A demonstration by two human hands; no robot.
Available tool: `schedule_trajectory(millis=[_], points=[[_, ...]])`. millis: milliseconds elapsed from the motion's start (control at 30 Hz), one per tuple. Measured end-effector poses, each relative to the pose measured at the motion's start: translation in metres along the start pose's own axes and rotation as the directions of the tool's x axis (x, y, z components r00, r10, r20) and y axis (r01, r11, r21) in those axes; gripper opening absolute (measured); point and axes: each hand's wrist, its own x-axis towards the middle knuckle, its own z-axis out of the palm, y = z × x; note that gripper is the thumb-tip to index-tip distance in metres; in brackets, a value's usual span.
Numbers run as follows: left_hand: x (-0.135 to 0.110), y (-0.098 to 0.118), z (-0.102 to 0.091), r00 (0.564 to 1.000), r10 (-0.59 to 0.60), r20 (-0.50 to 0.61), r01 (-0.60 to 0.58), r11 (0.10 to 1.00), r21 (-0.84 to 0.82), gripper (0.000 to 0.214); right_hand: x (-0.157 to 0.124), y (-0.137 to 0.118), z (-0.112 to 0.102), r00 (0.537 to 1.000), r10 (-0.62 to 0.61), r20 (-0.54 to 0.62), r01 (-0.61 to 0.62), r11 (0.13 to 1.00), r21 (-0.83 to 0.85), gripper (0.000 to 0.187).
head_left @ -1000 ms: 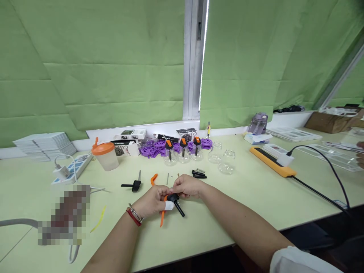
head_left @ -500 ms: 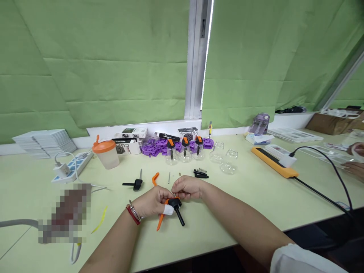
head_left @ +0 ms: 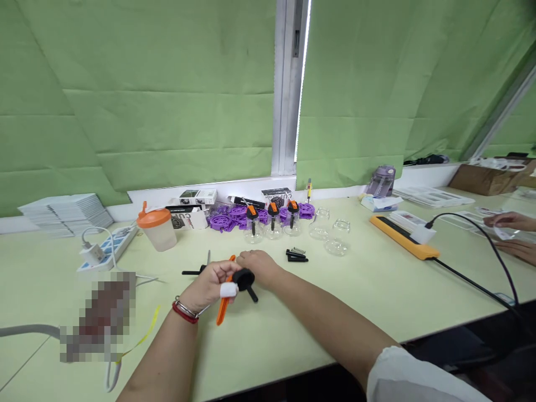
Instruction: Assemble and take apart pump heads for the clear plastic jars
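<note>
My left hand (head_left: pixel 215 285), its thumb wrapped in white tape, is closed around a black round cap (head_left: pixel 243 279) with a stem pointing down. A long orange strip (head_left: pixel 223 310) is held against the cap in the same hand. My right hand (head_left: pixel 259 265) reaches down to the table just beyond the cap; its fingertips are hidden, so I cannot see what they touch. Behind my left hand lies another black part with a metal rod (head_left: pixel 208 258), partly covered. Two black pieces (head_left: pixel 296 257) and a spring (head_left: pixel 297 250) rest to the right.
Glass jars with orange-and-black tops (head_left: pixel 273 223) stand at the back before purple plastic parts (head_left: pixel 224 219). Clear glass jars (head_left: pixel 336 244) lie beside them. An orange-lidded cup (head_left: pixel 161 231) and power strips (head_left: pixel 404 237) flank them. Another person's hands (head_left: pixel 513 220) are at far right.
My left hand has lifted the black cap and orange strip slightly up and left. My right hand has left the cap and moved left to the table beyond it, covering the small parts there.
</note>
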Motion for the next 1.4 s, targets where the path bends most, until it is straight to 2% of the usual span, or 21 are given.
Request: schedule_trajectory(millis=[67, 133, 200, 267, 367, 433, 467, 500, 533, 600, 633, 667, 733, 833, 900, 967, 1033, 1133, 1200, 1267, 1400], points=[[0.006, -0.003, -0.007, 0.979, 0.087, -0.185, -0.098, 0.994, -0.049, 0.033, 0.0, -0.004, 0.002, 0.997, -0.037, 0.065, 0.043, 0.995, -0.086, 0.017], [0.012, -0.009, -0.013, 0.923, 0.124, -0.364, -0.161, 0.984, -0.074, 0.03, -0.001, -0.004, 0.005, 0.996, -0.047, 0.081, 0.058, 0.989, -0.138, 0.018], [0.018, -0.013, -0.017, 0.857, 0.107, -0.504, -0.168, 0.983, -0.077, 0.031, -0.002, -0.001, 0.008, 0.995, -0.05, 0.085, 0.064, 0.984, -0.168, 0.02], [0.021, -0.016, -0.019, 0.798, 0.069, -0.599, -0.143, 0.987, -0.076, 0.035, -0.004, 0.002, 0.01, 0.994, -0.039, 0.101, 0.055, 0.986, -0.157, 0.02], [0.022, -0.016, -0.02, 0.753, 0.041, -0.656, -0.098, 0.994, -0.051, 0.037, -0.004, 0.006, 0.008, 0.997, 0.027, 0.073, -0.027, 1.0, 0.005, 0.019], [0.021, -0.016, -0.018, 0.76, 0.055, -0.648, -0.08, 0.997, -0.009, 0.038, -0.003, 0.006, 0.003, 0.987, 0.159, -0.027, -0.145, 0.947, 0.286, 0.018], [0.021, -0.016, -0.016, 0.77, 0.068, -0.635, -0.077, 0.997, 0.014, 0.039, -0.001, 0.005, -0.001, 0.962, 0.266, -0.064, -0.205, 0.855, 0.476, 0.02], [0.021, -0.016, -0.015, 0.782, 0.083, -0.618, -0.078, 0.996, 0.035, 0.039, 0.0, 0.004, -0.004, 0.926, 0.374, -0.057, -0.245, 0.707, 0.664, 0.023], [0.022, -0.016, -0.013, 0.794, 0.1, -0.599, -0.083, 0.995, 0.056, 0.04, 0.001, 0.001, -0.008, 0.893, 0.45, -0.001, -0.261, 0.52, 0.813, 0.027], [0.023, -0.017, -0.009, 0.823, 0.124, -0.555, -0.086, 0.992, 0.095, 0.04, 0.003, -0.004, -0.014, 0.869, 0.469, 0.16, -0.271, 0.178, 0.946, 0.03], [0.024, -0.018, -0.007, 0.837, 0.129, -0.532, -0.082, 0.99, 0.112, 0.04, 0.004, -0.007, -0.015, 0.867, 0.447, 0.219, -0.282, 0.078, 0.956, 0.028], [0.025, -0.019, -0.007, 0.849, 0.132, -0.512, -0.076, 0.989, 0.128, 0.039, 0.003, -0.008, -0.017, 0.863, 0.439, 0.249, -0.291, 0.028, 0.956, 0.025], [0.025, -0.021, -0.007, 0.854, 0.131, -0.503, -0.055, 0.985, 0.164, 0.039, 0.002, -0.006, -0.019, 0.824, 0.511, 0.245, -0.277, -0.013, 0.961, 0.02], [0.024, -0.024, -0.014, 0.8, 0.143, -0.582, 0.047, 0.953, 0.299, 0.038, -0.004, 0.009, -0.024, 0.719, 0.669, 0.188, -0.155, -0.109, 0.982, 0.019], [0.023, -0.026, -0.02, 0.744, 0.193, -0.639, 0.198, 0.85, 0.488, 0.032, -0.012, 0.024, -0.028, 0.662, 0.73, 0.17, -0.041, -0.192, 0.981, 0.019], [0.024, -0.027, -0.023, 0.716, 0.282, -0.638, 0.345, 0.652, 0.675, 0.028, -0.021, 0.036, -0.033, 0.645, 0.745, 0.172, 0.053, -0.268, 0.962, 0.019], [0.027, -0.027, -0.022, 0.717, 0.337, -0.61, 0.446, 0.451, 0.773, 0.028, -0.029, 0.043, -0.035, 0.668, 0.72, 0.187, 0.095, -0.332, 0.938, 0.02], [0.034, -0.027, -0.015, 0.719, 0.333, -0.61, 0.552, 0.259, 0.792, 0.032, -0.037, 0.043, -0.035, 0.708, 0.675, 0.209, 0.086, -0.377, 0.922, 0.021], [0.038, -0.029, -0.01, 0.724, 0.324, -0.608, 0.586, 0.176, 0.791, 0.035, -0.038, 0.04, -0.034, 0.728, 0.653, 0.208, 0.065, -0.369, 0.927, 0.022], [0.042, -0.032, -0.009, 0.73, 0.294, -0.617, 0.607, 0.135, 0.783, 0.037, -0.037, 0.037, -0.034, 0.744, 0.636, 0.206, 0.045, -0.354, 0.934, 0.024], [0.046, -0.04, -0.014, 0.72, 0.204, -0.663, 0.647, 0.149, 0.748, 0.035, -0.038, 0.036, -0.035, 0.761, 0.613, 0.211, 0.021, -0.349, 0.937, 0.028]])
